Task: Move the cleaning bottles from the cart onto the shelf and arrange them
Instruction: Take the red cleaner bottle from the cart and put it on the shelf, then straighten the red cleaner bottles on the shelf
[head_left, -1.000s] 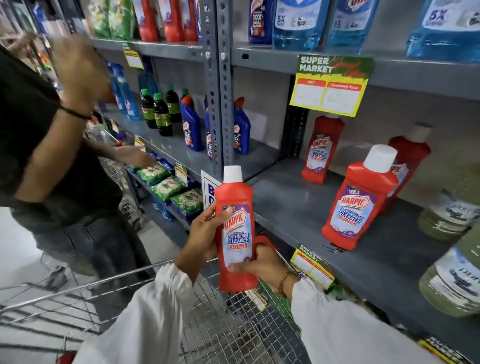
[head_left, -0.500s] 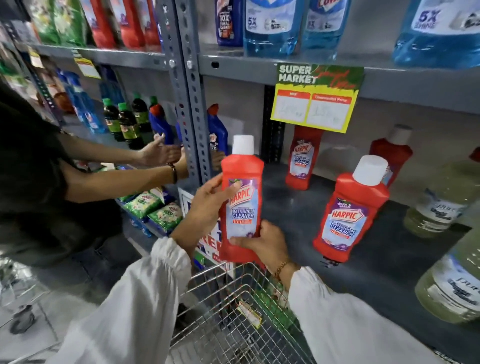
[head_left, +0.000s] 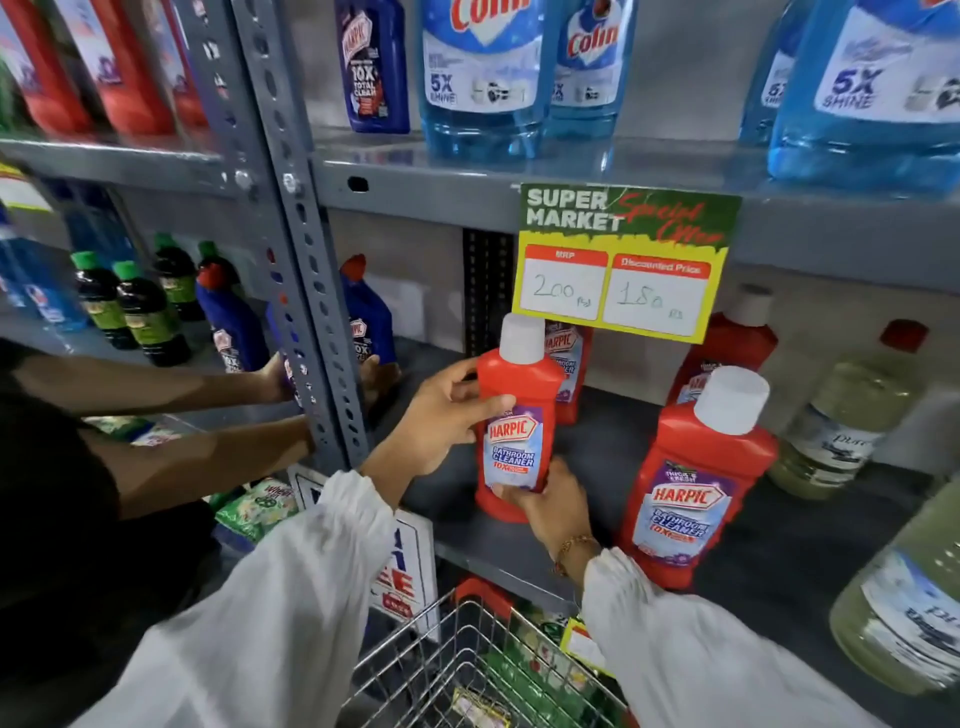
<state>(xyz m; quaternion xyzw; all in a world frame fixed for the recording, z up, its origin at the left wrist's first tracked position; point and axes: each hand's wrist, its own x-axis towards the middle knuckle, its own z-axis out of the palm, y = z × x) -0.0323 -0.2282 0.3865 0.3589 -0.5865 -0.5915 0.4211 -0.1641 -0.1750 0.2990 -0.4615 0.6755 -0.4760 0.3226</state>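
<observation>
1. Grey shelf (head_left: 597, 452) already carries red cleaners.
2. Left hand (head_left: 441, 415) and right hand (head_left: 545, 499) clamp a red bottle (head_left: 511, 415) over it.
3. Swinging right risks toppling the neighbouring bottle (head_left: 696, 478).

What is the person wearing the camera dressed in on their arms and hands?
Both arms are covered by loose white fabric sleeves that gather into a cuff at the wrist. The left hand is bare, with no glove, and no ring or band shows on it. The right hand is bare too, and a thin gold-coloured chain bracelet sits on its wrist just above the cuff. The fingers carry no visible markings.
</observation>
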